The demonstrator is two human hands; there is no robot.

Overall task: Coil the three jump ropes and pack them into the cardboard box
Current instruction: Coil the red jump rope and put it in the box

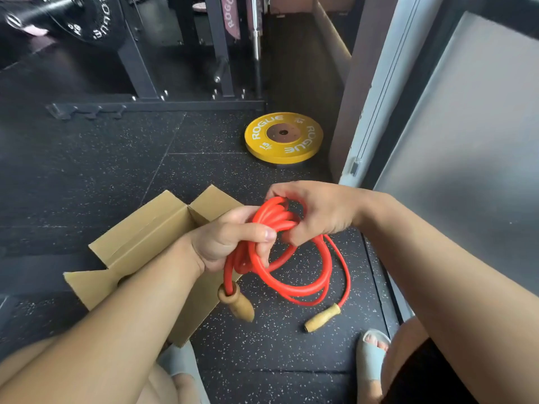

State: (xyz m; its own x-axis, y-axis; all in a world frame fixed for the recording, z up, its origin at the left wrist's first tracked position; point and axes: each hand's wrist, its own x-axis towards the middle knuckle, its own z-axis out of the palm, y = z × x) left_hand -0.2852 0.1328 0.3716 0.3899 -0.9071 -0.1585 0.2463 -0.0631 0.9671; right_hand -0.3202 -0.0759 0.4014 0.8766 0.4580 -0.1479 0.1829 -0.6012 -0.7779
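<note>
1. You are holding the red jump rope [272, 218] in both hands, above the speckled rubber floor [87, 170], just below the middle of the view.
2. Your left hand [230, 243] is clamping a bundle of the rope's strands, with fingers and thumb curled tightly around them.
3. Your right hand [318, 212] is sitting at 2 o'clock from the left, curling over the top of the coil with its fingers wrapped round the loops.
4. Several loose loops are hanging from your hands toward 5 o'clock.
5. One wooden handle [236, 305] is dangling at 6 o'clock from your left hand, in front of the box's near wall.
6. The second wooden handle [322, 317] is showing at 5 o'clock from your right hand; whether it is touching the floor, you cannot tell.
7. The cardboard box [140, 240] is sitting open on the floor at 9 o'clock from your hands, flaps raised, and your left forearm is crossing over it and hiding its inside.
8. A yellow Rogue 15 bumper plate [284, 137] is lying flat at 12 o'clock, well apart from the rope.
9. A black rack [137, 68] is standing at 11 o'clock, with a barbell [256, 33] stood upright beside it.
10. You are wearing grey slides [372, 357], showing at 6 o'clock.
</note>
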